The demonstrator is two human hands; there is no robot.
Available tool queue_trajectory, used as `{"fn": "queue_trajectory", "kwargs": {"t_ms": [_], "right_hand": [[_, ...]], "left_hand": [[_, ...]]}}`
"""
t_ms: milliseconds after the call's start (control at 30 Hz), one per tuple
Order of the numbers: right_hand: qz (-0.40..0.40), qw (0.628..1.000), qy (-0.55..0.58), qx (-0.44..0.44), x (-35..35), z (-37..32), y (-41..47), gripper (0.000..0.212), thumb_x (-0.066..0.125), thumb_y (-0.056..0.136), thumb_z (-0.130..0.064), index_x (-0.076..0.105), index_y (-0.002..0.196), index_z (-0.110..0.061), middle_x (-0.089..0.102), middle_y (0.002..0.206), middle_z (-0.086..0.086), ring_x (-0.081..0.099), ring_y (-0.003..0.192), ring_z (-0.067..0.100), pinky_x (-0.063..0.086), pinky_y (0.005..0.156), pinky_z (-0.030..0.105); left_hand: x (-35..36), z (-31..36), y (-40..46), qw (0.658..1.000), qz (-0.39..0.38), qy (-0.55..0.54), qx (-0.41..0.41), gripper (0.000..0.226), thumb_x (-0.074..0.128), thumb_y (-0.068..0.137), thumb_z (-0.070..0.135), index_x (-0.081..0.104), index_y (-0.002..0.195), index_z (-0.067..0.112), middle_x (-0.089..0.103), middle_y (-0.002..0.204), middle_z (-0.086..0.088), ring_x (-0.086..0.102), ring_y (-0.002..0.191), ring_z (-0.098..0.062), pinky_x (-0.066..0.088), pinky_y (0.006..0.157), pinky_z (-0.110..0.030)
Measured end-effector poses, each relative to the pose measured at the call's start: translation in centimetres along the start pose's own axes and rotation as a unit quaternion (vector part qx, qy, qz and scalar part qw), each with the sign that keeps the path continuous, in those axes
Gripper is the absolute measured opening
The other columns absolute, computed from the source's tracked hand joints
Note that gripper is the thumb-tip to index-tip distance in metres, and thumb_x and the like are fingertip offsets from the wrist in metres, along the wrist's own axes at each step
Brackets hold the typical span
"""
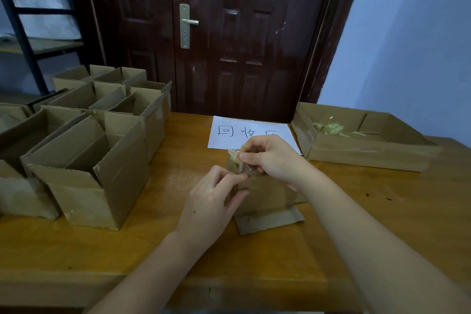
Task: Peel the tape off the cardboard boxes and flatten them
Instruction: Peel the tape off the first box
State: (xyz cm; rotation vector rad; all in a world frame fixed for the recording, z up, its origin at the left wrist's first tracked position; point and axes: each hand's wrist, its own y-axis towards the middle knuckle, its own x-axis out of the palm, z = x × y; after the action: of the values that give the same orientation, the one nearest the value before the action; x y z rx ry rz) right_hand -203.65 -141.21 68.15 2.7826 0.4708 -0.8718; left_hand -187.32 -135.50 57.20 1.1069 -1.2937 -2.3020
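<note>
Mid-peel on 1 small cardboard box [265, 194], held up near table [153, 250] centre, just in front of white paper sheet [244, 132] with handwritten characters; left hand [211, 201] pinching box's left edge, thumb and fingers clamped on cardboard, likely to brace against the pull; right hand [270, 158] up at top edge, thumb and forefinger closed together on crumpled clear tape [238, 158], partly lifted, rest apparently stuck to the box; loose flap [270, 222] hanging off the bottom near table surface; grip split looks deliberate: 1 hand anchors, 1 strips.

Stack of open boxes [89, 160] on left side of table, flaps up, not flattened, probably queued; shallow cardboard tray [369, 153] on right holding wad of discarded tape [331, 129], likely the dump spot, within easy reach of the peeling hand; dark door [229, 33] behind table; metal shelf [38, 20] far left.

Judgement: early in task; most boxes untouched; risk of tape tearing or taking the paper layer with it.
</note>
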Motion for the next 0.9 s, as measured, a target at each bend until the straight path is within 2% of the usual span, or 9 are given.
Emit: {"fn": "queue_trajectory", "kwargs": {"t_ms": [100,267,400,500,667,800,867,900], "right_hand": [[0.014,0.999,-0.032,-0.005,0.2,-0.1,0.2,0.008,0.068,0.096,-0.021,0.073,0.090,-0.020,0.070,0.087,0.000,0.060,0.076,0.010,0.050,0.070,0.028],[0.034,0.998,-0.053,-0.006,0.4,0.0,0.3,0.007,0.067,0.096,-0.021,0.072,0.092,-0.018,0.066,0.082,-0.002,0.056,0.072,0.010,0.049,0.068,0.029],[0.054,0.996,-0.063,-0.021,0.5,-0.1,0.1,0.007,0.070,0.095,-0.023,0.076,0.096,-0.019,0.068,0.077,-0.004,0.055,0.065,0.006,0.048,0.064,0.025],[0.001,1.000,0.007,0.003,-0.5,-0.4,-0.5,0.010,0.069,0.096,-0.023,0.076,0.103,-0.021,0.065,0.070,-0.009,0.054,0.060,0.004,0.046,0.055,0.020],[-0.096,0.994,0.059,0.012,-2.4,-1.0,-1.5,0.023,0.068,0.097,-0.017,0.076,0.116,-0.026,0.069,0.088,-0.001,0.060,0.076,0.008,0.051,0.065,0.020],[-0.124,0.992,-0.008,-0.025,-2.6,-1.3,-1.9,0.047,0.057,0.096,-0.003,0.072,0.122,-0.039,0.063,0.092,-0.010,0.055,0.070,0.005,0.047,0.063,0.019],[-0.117,0.989,-0.076,-0.052,-2.4,-1.3,-1.8,0.045,0.058,0.092,-0.004,0.076,0.111,-0.040,0.061,0.091,-0.017,0.053,0.069,0.000,0.047,0.069,0.020],[-0.106,0.985,-0.116,-0.069,-2.3,-1.2,-1.7,0.039,0.062,0.090,-0.008,0.076,0.103,-0.041,0.061,0.093,-0.016,0.054,0.073,0.001,0.048,0.074,0.024]], "left_hand": [[0.1,0.0,0.0,1.000,0.001,-0.001,0.004,0.028,0.073,0.090,0.033,0.075,0.111,0.013,0.062,0.096,0.001,0.055,0.079,-0.005,0.052,0.060,-0.020],[0.2,-0.2,0.1,1.000,0.000,-0.005,0.007,0.028,0.077,0.088,0.029,0.075,0.111,0.014,0.061,0.095,0.001,0.056,0.078,-0.008,0.054,0.059,-0.024],[-0.1,-0.4,0.3,1.000,-0.013,-0.002,0.022,0.026,0.075,0.088,0.029,0.074,0.109,0.012,0.065,0.113,-0.003,0.064,0.092,-0.011,0.060,0.070,-0.025],[-0.4,-0.9,0.5,0.998,-0.032,0.014,0.056,0.024,0.076,0.090,0.028,0.073,0.109,0.013,0.065,0.123,-0.002,0.066,0.102,-0.014,0.060,0.080,-0.028],[-0.4,-0.7,0.1,0.999,-0.029,-0.001,0.020,0.029,0.072,0.091,0.034,0.072,0.113,0.015,0.059,0.117,-0.002,0.066,0.094,-0.011,0.062,0.070,-0.024],[-0.3,-0.7,-0.2,0.999,-0.033,-0.001,0.019,0.028,0.067,0.096,0.036,0.068,0.119,0.020,0.060,0.115,-0.002,0.066,0.094,-0.013,0.062,0.065,-0.028],[-0.3,-0.7,-0.3,0.999,-0.029,0.004,0.020,0.029,0.068,0.096,0.035,0.068,0.121,0.020,0.061,0.116,-0.002,0.065,0.095,-0.012,0.062,0.065,-0.027],[-0.3,-0.7,-0.3,0.999,-0.028,0.005,0.019,0.030,0.069,0.096,0.035,0.068,0.122,0.020,0.061,0.117,-0.001,0.064,0.096,-0.012,0.061,0.066,-0.026]]}}
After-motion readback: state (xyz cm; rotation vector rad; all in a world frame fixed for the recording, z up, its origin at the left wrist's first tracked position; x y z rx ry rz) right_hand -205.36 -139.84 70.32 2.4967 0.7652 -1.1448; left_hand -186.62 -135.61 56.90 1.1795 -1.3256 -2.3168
